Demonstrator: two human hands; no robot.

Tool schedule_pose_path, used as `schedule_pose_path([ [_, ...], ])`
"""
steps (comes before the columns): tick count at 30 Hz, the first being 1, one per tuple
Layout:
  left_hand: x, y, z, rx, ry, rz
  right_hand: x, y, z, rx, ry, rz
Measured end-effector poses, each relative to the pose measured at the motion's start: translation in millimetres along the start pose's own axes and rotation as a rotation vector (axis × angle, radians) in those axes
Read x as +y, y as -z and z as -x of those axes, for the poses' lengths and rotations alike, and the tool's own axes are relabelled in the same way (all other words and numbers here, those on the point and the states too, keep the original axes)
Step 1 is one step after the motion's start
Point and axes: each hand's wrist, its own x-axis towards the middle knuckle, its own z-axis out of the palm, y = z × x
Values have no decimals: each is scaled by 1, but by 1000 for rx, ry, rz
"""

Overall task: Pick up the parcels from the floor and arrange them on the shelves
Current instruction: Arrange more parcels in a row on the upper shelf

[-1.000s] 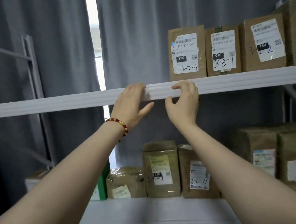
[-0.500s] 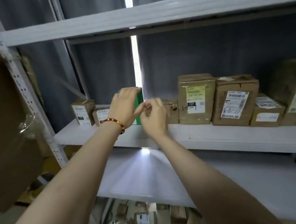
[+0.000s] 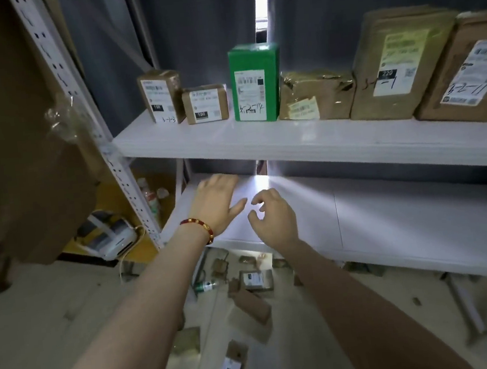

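far to the left of the left hand (image 3: 217, 202): large brown cardboard sheet (image 3: 5, 134) with loose clear tape, close to the camera. between that sheet and the hand: white perforated metal upright (image 3: 78, 111) of the rack. low beside the upright, on the pale floor (image 3: 54, 309): white plastic device (image 3: 106, 237) with a cable, type not determinable.

left hand: fingers straight, palm down over the near left part of the bare white lower shelf board (image 3: 391, 229); nothing held; contact with the board not determinable. red and gold bead bracelet (image 3: 200, 226) on the wrist. right hand (image 3: 272, 217) just beside it, not touching it: fingers loosely curled, nothing held, also over the board.

above both hands, in a row on the white upper shelf board (image 3: 322, 146), labels facing out:
- small upright brown cardboard box (image 3: 161, 96)
- low brown cardboard box (image 3: 205, 104) just beside it
- tall green carton (image 3: 255, 82) straight above the hands
- crumpled brown taped parcel (image 3: 315, 95)
- tall brown wrapped parcel (image 3: 397, 63)
- wide brown cardboard box (image 3: 464, 71), up and right of the right hand, cut by the frame edge

below the hands, on the floor under the rack, scattered small brown parcels:
- labelled flat parcel (image 3: 255, 279) under the right wrist
- plain brown parcel (image 3: 251, 303) nearer
- second labelled parcel (image 3: 233, 368) between the forearms
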Motion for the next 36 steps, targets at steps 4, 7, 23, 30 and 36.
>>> schedule_pose_path([
  [4, -27, -65, 43, -86, 56, 24, 46, -55, 44, -59, 5, 23],
  [7, -45, -117, 71, -123, 95, 62, 87, -97, 68, -134, -103, 31],
  [23, -140, -485, 167, -145, 340, 52, 339, -374, 117, -473, -323, 99],
  [30, -174, -641, 207, -103, 380, 78, 449, -512, 148, -525, -363, 244],
  [36, -192, -718, 232, -45, 379, 141, 518, -596, 171, -503, -358, 469],
])
